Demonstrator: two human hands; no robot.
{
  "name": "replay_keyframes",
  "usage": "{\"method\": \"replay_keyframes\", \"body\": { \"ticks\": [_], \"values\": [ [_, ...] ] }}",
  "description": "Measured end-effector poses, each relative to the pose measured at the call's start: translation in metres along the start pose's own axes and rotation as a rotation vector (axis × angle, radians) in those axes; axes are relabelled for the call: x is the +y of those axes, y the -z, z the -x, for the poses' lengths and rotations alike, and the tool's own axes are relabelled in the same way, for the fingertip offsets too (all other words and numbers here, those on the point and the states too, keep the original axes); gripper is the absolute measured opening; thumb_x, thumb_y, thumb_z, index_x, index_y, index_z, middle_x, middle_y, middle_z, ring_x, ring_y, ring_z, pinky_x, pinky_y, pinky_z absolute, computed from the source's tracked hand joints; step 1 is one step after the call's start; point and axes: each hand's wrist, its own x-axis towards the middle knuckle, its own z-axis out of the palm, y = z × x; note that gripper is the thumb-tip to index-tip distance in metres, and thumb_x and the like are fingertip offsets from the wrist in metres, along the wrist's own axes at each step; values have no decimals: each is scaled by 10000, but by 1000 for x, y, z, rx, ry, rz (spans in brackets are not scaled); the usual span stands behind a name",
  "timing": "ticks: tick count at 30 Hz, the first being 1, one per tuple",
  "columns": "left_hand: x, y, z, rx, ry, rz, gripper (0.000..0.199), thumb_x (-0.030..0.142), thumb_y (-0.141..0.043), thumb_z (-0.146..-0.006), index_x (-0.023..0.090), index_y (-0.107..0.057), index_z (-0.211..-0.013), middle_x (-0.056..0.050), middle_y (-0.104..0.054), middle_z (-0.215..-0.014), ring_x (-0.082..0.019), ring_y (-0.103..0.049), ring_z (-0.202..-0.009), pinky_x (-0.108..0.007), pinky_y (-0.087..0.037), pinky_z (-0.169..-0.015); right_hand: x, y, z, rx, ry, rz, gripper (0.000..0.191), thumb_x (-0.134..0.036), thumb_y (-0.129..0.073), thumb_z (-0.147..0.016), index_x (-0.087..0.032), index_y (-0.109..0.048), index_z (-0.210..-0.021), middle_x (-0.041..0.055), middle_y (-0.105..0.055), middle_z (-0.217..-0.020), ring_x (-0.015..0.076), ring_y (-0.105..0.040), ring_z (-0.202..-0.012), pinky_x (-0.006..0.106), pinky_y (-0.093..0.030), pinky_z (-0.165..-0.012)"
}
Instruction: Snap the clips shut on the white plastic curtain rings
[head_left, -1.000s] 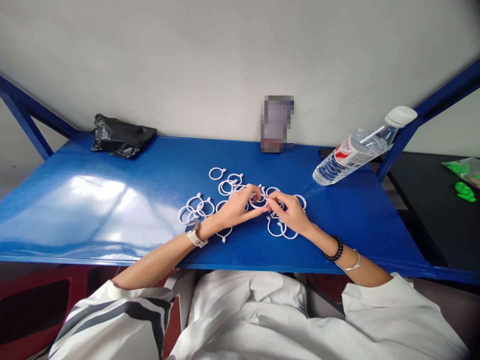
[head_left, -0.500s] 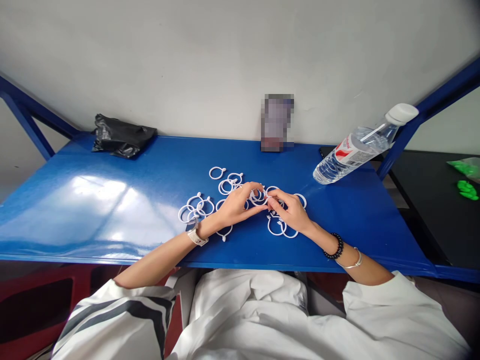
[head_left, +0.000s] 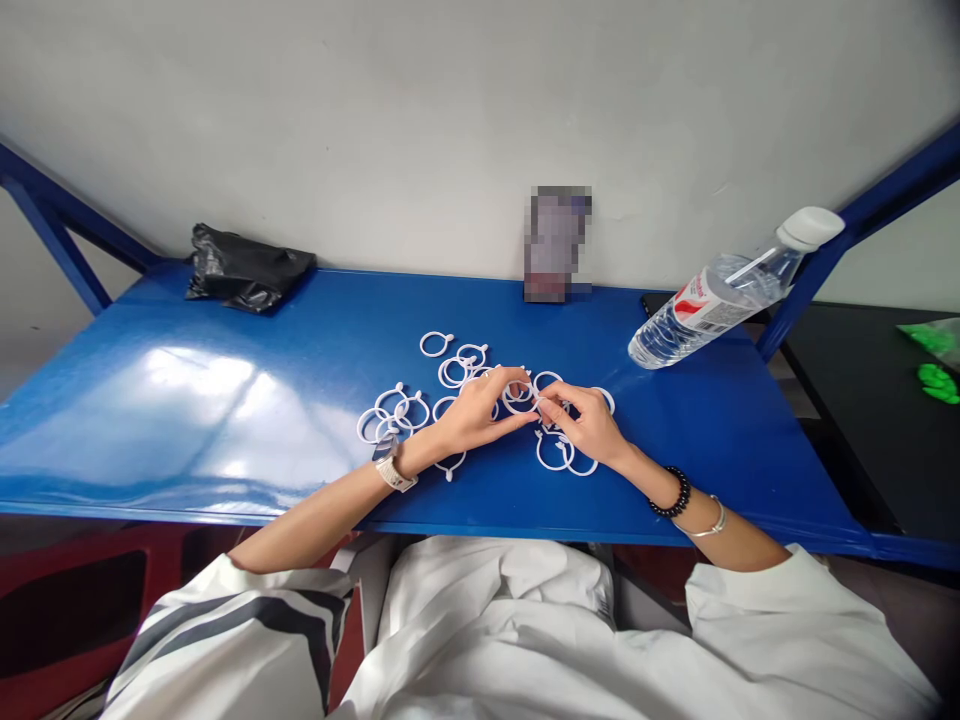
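left hand (head_left: 474,412) + right hand (head_left: 589,422): both pinch one white ring (head_left: 519,397) | ring just above blue table (head_left: 225,400), apparently lifted (loose rings (head_left: 394,412) scattered around)

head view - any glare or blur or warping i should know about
Head view: window glare washes out the left of the blue table; a pixelated patch hides something at the wall; wide-angle bending bows the table edge; hands and white ring stay sharp.

The scene is seen through a single head-worn camera, aimed forward and down from close above the near edge of the blue table (head_left: 225,400), toward the wall behind it.
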Motion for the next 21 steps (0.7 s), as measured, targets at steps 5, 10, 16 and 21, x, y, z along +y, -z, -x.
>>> {"method": "replay_keyframes", "body": {
  "ticks": [5,10,16,21],
  "values": [
    [2,2,-2,-5,-2,36,359,414,-608,-865,184,-457,-1095,-54,-618,-930,-146,-622,-784,-264,-508,-696,-2,-2,-1,10,-29,-47,228,-335,-506,-924,-195,-619,-785,-17,-625,-622,123,-590,-546,256,-472,-576],
    [0,18,-10,83,44,-102,334,400,-609,-864,181,-462,-1070,-53,-622,-925,-153,-612,-804,-265,-489,-696,1,-3,-4,102,9,76,213,-307,-480,-937,-223,-646,-1041,26,-678,-793,170,-622,-739,319,-504,-721],
    [-23,30,-16,150,268,-333,267,349,-579,-884,169,-475,-1051,-75,-644,-942,-204,-603,-882,-322,-469,-743,12,-7,-3,-11,78,373,236,-278,-539,-900,-252,-626,-1119,79,-658,-1107,267,-532,-1079,469,-445,-899],
    [-34,27,-13,30,321,-483,224,300,-584,-873,148,-509,-1021,-91,-649,-953,-265,-584,-936,-394,-450,-804,12,-11,-2,-78,100,439,97,-246,-576,-879,-234,-644,-947,74,-653,-1063,268,-517,-1093,470,-417,-907]
  ]
}}
